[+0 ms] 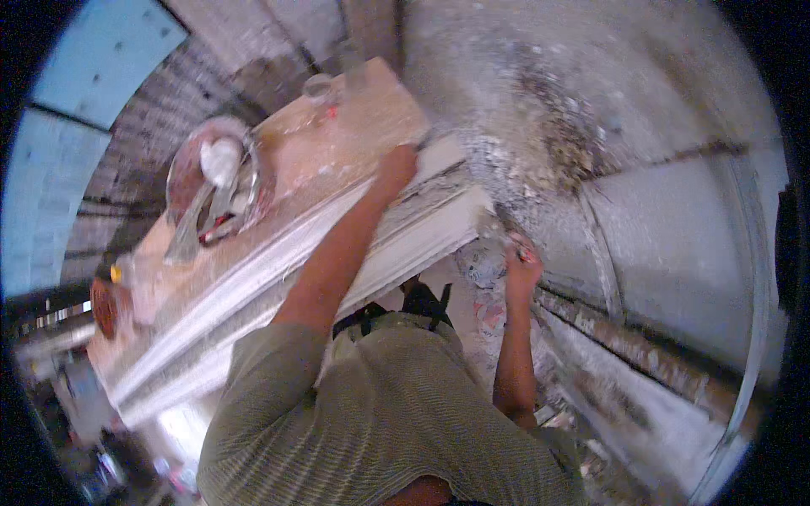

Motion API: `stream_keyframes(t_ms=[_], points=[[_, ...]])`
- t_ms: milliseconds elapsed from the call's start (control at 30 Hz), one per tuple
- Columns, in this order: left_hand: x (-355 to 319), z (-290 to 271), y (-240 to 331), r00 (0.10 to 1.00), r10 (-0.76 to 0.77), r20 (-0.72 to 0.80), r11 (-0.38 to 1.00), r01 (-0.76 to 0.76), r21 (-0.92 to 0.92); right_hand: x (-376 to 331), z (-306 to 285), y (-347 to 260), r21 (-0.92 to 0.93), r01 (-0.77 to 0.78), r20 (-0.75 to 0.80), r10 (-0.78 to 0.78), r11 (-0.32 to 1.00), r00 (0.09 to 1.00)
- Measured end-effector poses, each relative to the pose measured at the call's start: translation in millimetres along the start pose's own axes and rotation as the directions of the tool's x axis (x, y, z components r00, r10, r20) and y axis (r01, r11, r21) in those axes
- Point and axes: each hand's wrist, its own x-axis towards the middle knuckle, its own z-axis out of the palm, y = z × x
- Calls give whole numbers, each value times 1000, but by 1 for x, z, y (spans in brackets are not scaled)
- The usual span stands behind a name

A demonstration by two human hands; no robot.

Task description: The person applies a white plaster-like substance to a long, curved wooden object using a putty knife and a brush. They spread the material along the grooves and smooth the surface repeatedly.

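Observation:
Long white plaster-like moldings point(278, 270) lie slantwise along the near edge of a wooden board point(337, 135). My left hand point(398, 165) reaches over them and rests at the board's right end, beside the moldings; its fingers are blurred and partly hidden. Off the moldings' right end, my right hand point(524, 263) is closed around a small tool with a bit of red showing. A greyish, blade-like part point(492, 224) points from that hand to the end face of the nearest molding, too blurred to tell the exact kind.
A round basin point(179, 173) on the board holds white paste and flat-bladed tools. Near the far edge stands a small cup-like container point(319, 88); a brown round object point(105, 305) sits at the left end. A stained wall point(675, 228) rises on the right, with rubble below.

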Motion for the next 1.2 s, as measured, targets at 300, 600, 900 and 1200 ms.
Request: stream_keyframes(t_ms=[300,600,900,1200], points=[[-60,-54,104,999,-50,9,916,50,-397,18,-15,79,-106,-143,-167,124,984,978],[-392,-153,-39,646,-746,-162,580,513,-633,-9,173,14,-77,30,533,16,997,846],[-476,-206,-69,366,-865,-343,446,251,-859,-221,367,-82,-64,448,841,-194,892,506],[-583,-214,-145,463,-815,-348,533,366,-763,-28,225,-73,-765,487,325,-400,421,857]])
